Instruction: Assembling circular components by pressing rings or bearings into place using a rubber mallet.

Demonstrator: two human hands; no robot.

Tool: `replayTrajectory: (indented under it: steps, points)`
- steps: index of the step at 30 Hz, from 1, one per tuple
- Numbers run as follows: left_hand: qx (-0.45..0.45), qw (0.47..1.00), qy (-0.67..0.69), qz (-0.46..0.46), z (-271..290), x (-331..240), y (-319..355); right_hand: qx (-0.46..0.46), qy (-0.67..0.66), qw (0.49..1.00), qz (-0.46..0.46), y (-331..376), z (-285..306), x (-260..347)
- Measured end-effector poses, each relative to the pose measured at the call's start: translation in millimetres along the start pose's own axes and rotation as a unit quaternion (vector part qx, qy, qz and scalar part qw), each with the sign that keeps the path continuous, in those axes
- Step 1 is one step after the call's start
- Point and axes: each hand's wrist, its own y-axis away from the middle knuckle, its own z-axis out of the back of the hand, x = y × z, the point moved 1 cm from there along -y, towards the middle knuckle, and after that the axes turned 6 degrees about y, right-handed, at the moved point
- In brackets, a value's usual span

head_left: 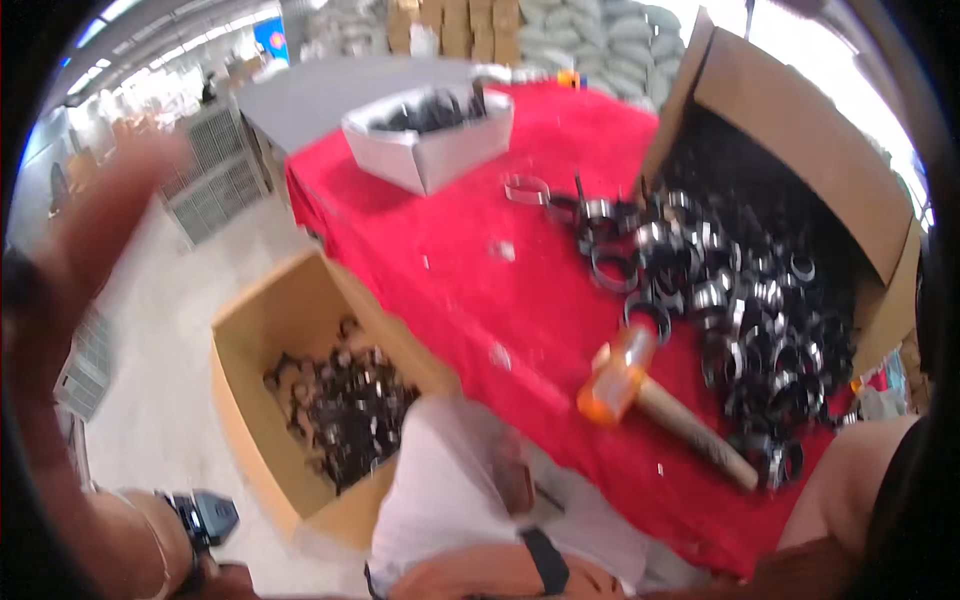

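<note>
My left hand (70, 270) is raised close to the camera at the left rim, blurred. A finger is stretched upward, and I see nothing held in the hand. A strap with a small black device (208, 517) sits at the left wrist. At the lower right only my bare right arm (850, 480) shows; the right hand cannot be seen. Nearest to that arm, a mallet (690, 430) with an orange head and wooden handle lies on the red cloth (440, 270). Beside it spreads a heap of shiny metal ring clamps (710, 290) with black parts.
A large cardboard box (800, 120) lies tipped on the table behind the clamps. Dark parts fill a white box (425, 160) at the far end. On the floor, left of the table, an open carton (245, 350) holds more dark parts. Grey sacks (590, 45) are stacked behind.
</note>
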Motion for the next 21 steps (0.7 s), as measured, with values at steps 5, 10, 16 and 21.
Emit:
replayTrajectory:
  steps: [5, 10, 16, 21]
  points:
    - [0.093, 0.994, -0.020, -0.060, 9, 4, -22, 0.019, -0.009, 1.000, -0.019, -5, -9, -4]
    - [0.234, 0.966, -0.042, -0.103, 23, 10, -64, 0.000, -0.009, 1.000, -0.020, -12, -6, 6]
    - [0.253, 0.958, -0.084, -0.107, 30, 0, -86, -0.029, -0.125, 0.991, 0.033, -40, -24, -1]
    - [0.278, 0.953, -0.070, -0.101, 33, 0, -91, 0.076, -0.371, 0.919, 0.112, -32, -86, 14]
